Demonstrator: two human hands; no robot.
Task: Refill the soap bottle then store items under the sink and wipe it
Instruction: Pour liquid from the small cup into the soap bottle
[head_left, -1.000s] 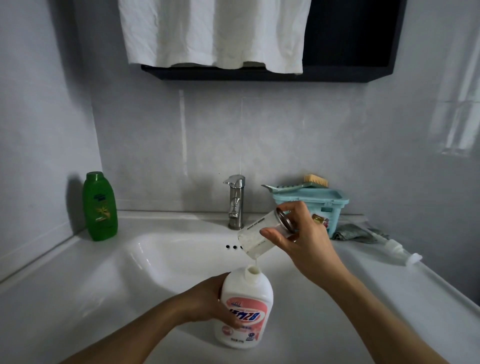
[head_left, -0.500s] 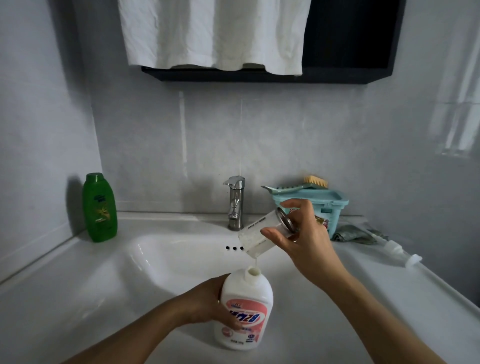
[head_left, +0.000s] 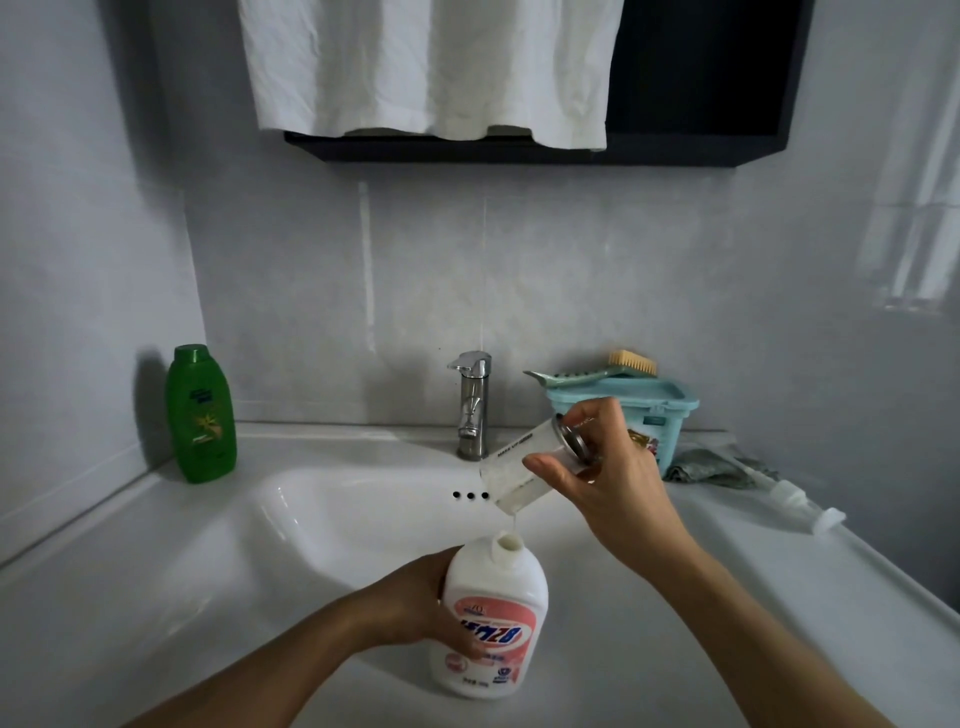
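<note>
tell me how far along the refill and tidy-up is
Done: the pump lies off, on the counter. In hand: the right hand tips the clear bottle, a thin stream falling into the white bottle, which the left hand grips. Left: capping, storing (green bottle, basket sit out), wiping.

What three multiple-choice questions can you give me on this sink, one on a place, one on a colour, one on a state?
1. Where is the green bottle? A. left of the faucet B. in the basket C. in the basin
2. What colour is the basket? A. red B. teal C. black
3. How does the right hand hold the clear bottle? A. upright B. tilted, pouring C. flat
A: it stands in the left corner. B: teal rim. B: a stream falls into the white soap bottle.
</note>
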